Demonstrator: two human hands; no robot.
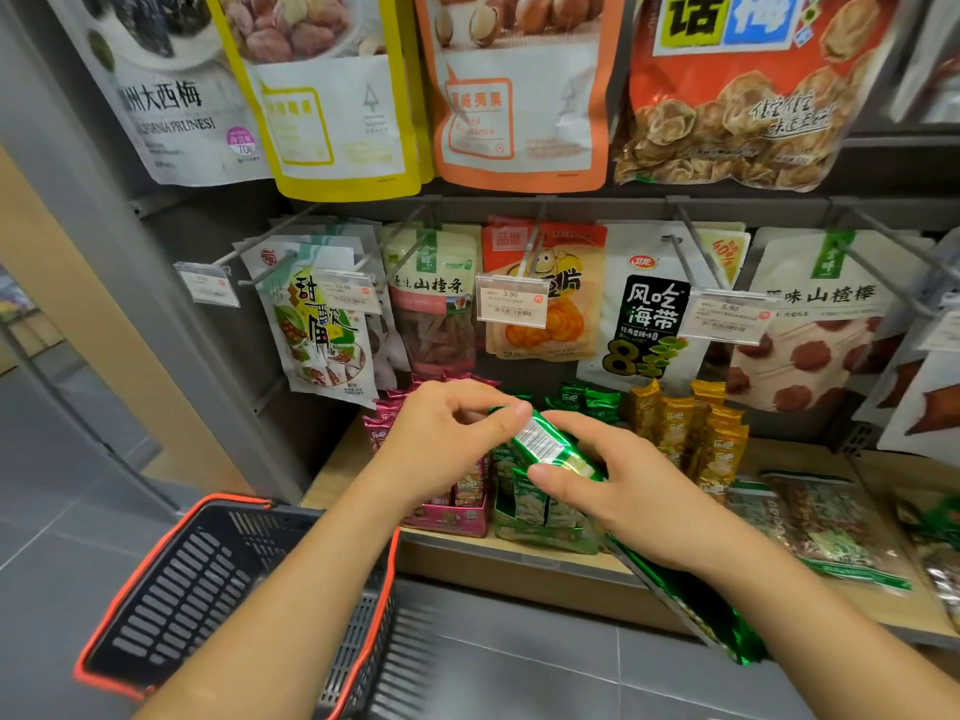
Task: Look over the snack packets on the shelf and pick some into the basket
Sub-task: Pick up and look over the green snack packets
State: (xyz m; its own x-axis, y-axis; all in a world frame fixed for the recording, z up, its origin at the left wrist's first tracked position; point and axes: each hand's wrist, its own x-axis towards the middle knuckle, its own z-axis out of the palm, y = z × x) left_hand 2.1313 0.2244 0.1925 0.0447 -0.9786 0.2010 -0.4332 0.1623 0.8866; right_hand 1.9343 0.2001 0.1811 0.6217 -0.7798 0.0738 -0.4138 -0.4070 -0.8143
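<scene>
A small green foil snack packet [550, 445] with a white barcode label is held between both hands above the shelf. My left hand [441, 444] pinches its upper left end with thumb and fingers. My right hand [618, 480] grips its lower right side. A longer strip of green foil packets [691, 610] hangs down under my right forearm. Below the packet stand display boxes of pink packets [447, 517], green packets [535, 517] and gold packets [696, 433]. The black basket with a red rim [171, 584] hangs at lower left, under my left forearm.
Hanging snack bags fill the pegs above, with price tags [511, 301] sticking out in front. Flat bags [826, 527] lie on the wooden shelf [337, 475] at right. A grey upright post [130, 241] bounds the shelf on the left. Grey floor tiles [493, 667] lie below.
</scene>
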